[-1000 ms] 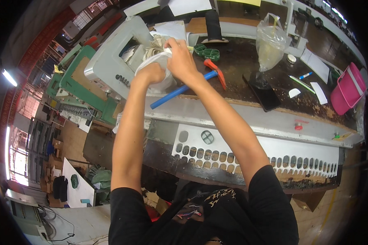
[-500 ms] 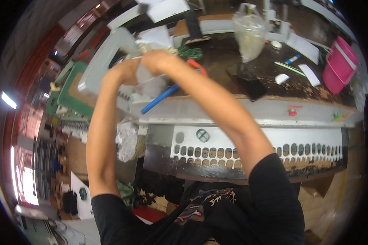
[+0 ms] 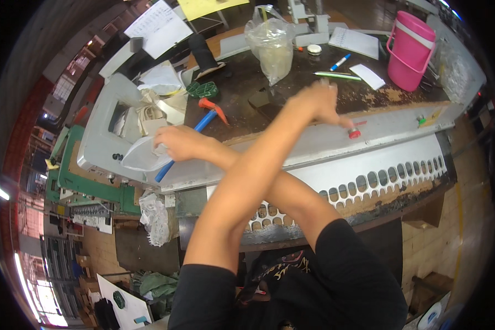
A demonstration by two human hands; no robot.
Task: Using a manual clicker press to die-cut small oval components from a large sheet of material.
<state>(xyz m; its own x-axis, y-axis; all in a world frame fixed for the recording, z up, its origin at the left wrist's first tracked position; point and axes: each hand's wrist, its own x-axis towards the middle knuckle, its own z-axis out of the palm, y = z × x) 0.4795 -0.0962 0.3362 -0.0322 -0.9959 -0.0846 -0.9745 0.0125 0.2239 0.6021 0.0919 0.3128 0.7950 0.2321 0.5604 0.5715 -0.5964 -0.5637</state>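
My arms are crossed, the left forearm over the right. My left hand (image 3: 320, 104) is at the right, slightly blurred, its fingers apart; one digit reaches down to the red button (image 3: 353, 133) on the machine's grey front and seems to touch it. At the left, my right hand (image 3: 177, 143) is closed on the rim of a translucent white plastic container (image 3: 144, 155), soft-looking and tilted. Beside that hand lies a hammer (image 3: 208, 117) with a blue handle and orange head. Below my arms is a white sheet (image 3: 379, 159) with rows of oval cut-outs, partly covered.
On the dark worktop stand a clear plastic bag (image 3: 274, 55) and a pink bucket (image 3: 411, 52). A green oval piece (image 3: 202, 89), a blue pen (image 3: 340, 62), a notebook (image 3: 355, 43) and a white card (image 3: 367, 76) lie there too. A green button (image 3: 421, 119) is at the right.
My left hand has left the white container and crossed over to the red button. My right hand still holds the container, which has come nearer. The view has shifted to the right.
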